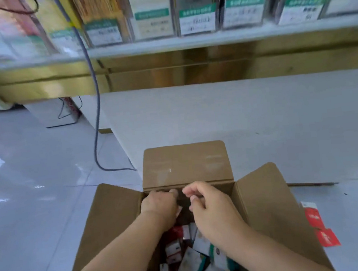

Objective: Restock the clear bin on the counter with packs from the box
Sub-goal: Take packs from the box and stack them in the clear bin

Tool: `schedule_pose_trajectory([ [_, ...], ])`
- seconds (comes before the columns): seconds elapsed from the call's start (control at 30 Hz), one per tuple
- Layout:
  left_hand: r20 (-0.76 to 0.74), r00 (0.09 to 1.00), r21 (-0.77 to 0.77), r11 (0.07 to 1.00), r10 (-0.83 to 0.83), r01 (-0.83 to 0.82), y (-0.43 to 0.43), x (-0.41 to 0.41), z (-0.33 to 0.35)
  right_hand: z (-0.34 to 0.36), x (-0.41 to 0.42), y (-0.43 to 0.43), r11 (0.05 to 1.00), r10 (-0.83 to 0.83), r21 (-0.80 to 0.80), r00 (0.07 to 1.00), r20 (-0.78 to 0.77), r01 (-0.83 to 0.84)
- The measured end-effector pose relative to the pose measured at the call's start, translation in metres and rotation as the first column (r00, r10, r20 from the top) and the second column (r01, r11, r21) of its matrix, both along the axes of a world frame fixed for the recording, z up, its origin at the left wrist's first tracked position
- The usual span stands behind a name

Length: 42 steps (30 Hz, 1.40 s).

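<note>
Head view: both hands are down in the open brown cardboard box (185, 165) on the floor. The left hand (158, 205) digs into the far corner with its fingers curled under; whether it has a pack, can't tell. The right hand (211, 208) hovers just beside it, loosely bent and empty. The small red, white and green packs (192, 263) lie jumbled beneath the wrists. The row of clear plastic bins (151, 13) sits well above and ahead, and a hanging grey cable (97, 112) drops left of that path.

No readable text: print on shelf labels (197, 21), red cards (314, 218) and packs (191, 263) too blurred.
</note>
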<state>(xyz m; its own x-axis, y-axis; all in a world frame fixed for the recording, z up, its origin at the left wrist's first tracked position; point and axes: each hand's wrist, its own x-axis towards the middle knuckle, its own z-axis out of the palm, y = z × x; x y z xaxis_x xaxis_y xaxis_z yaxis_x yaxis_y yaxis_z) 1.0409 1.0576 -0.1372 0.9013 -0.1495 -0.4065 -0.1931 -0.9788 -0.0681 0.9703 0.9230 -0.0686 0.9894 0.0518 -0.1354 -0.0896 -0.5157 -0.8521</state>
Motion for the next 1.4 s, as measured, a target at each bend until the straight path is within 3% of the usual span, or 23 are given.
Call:
schedule_pose_trajectory([
  [0.2,0.211,0.976,-0.235,0.972,0.058,-0.007,-0.008,-0.032,0.145,0.108,-0.001,-0.005,0.998,-0.046,0.042,0.995,0.083,0.043],
  [0.4,0.541,0.839,-0.438,0.871,0.060,0.220,-0.019,-0.068,0.299,0.242,-0.012,-0.027,0.996,-0.069,-0.030,0.959,0.275,0.080],
  [0.5,0.614,0.782,-0.540,0.780,0.109,0.316,-0.025,-0.081,0.381,0.320,-0.014,-0.042,0.994,-0.055,-0.059,0.905,0.422,0.088],
  [0.6,0.551,0.796,-0.727,0.613,0.251,0.309,-0.030,-0.091,0.462,0.397,-0.024,-0.056,0.985,0.030,-0.155,0.812,0.583,0.074],
  [0.7,0.423,0.848,-0.883,0.355,0.321,0.306,-0.032,-0.100,0.535,0.466,-0.038,-0.065,0.940,0.218,-0.339,0.702,0.678,0.036],
  [0.8,0.345,0.876,-0.937,0.175,0.338,0.302,-0.035,-0.105,0.603,0.526,-0.044,-0.074,0.863,0.360,-0.500,0.604,0.711,0.074],
  [0.9,0.302,0.894,-0.951,0.043,0.331,0.306,-0.039,-0.100,0.660,0.582,-0.039,-0.079,0.820,0.411,-0.551,0.511,0.755,0.154],
  [0.97,0.284,0.907,-0.955,0.011,0.311,0.295,-0.043,-0.092,0.693,0.617,-0.031,-0.082,0.797,0.441,-0.574,0.466,0.767,0.191],
  [1.1,0.205,0.948,-0.973,-0.059,0.245,0.225,-0.057,-0.067,0.743,0.674,-0.012,-0.092,0.761,0.463,-0.612,0.482,0.744,0.215],
  [1.27,0.106,0.983,-0.993,-0.042,0.148,0.114,-0.073,-0.030,0.775,0.721,0.012,-0.113,0.691,0.497,-0.705,0.603,0.624,0.160],
  [1.4,0.003,0.992,-0.995,-0.100,0.125,0.016,-0.088,0.001,0.783,0.743,0.040,-0.127,0.693,0.436,-0.709,0.707,0.556,0.130],
])
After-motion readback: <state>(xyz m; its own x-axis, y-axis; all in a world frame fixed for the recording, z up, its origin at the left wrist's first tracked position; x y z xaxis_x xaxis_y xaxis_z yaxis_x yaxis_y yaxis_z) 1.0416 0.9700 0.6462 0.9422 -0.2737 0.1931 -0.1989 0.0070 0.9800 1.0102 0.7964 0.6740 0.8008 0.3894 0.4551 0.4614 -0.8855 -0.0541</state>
